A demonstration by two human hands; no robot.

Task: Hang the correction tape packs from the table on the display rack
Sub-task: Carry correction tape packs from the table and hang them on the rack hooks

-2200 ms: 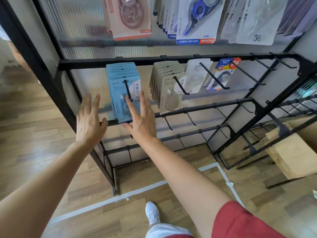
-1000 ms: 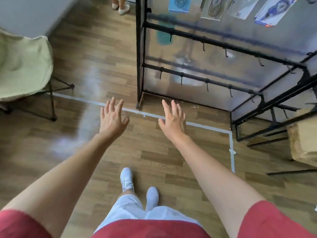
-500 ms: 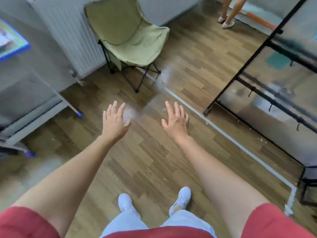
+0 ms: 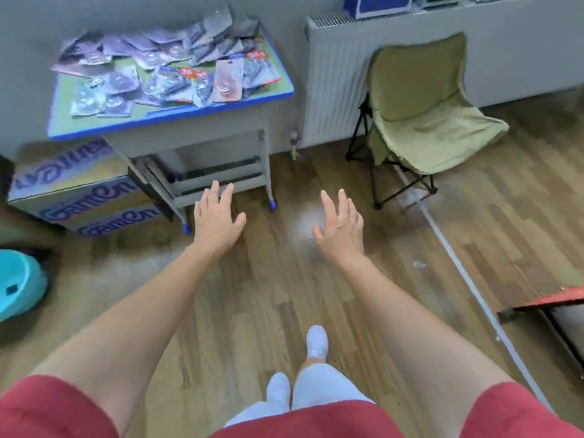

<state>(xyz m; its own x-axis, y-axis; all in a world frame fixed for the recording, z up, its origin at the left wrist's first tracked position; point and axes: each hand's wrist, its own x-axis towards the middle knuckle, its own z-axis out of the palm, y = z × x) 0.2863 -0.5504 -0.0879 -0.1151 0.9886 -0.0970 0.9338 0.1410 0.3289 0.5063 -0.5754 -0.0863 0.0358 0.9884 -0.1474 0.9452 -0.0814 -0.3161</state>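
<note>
Having turned from the rack, now out of view, the person faces the worktop (image 4: 170, 117), where the packs (image 4: 164, 71) lie heaped, left hand (image 4: 218, 219) and right hand (image 4: 339, 227) spread wide and empty, likely about to fetch more.

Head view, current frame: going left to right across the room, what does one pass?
Teal tub → cardboard boxes → table piled with correction tape packs → folding chair → red-edged frame at the right border.
</note>
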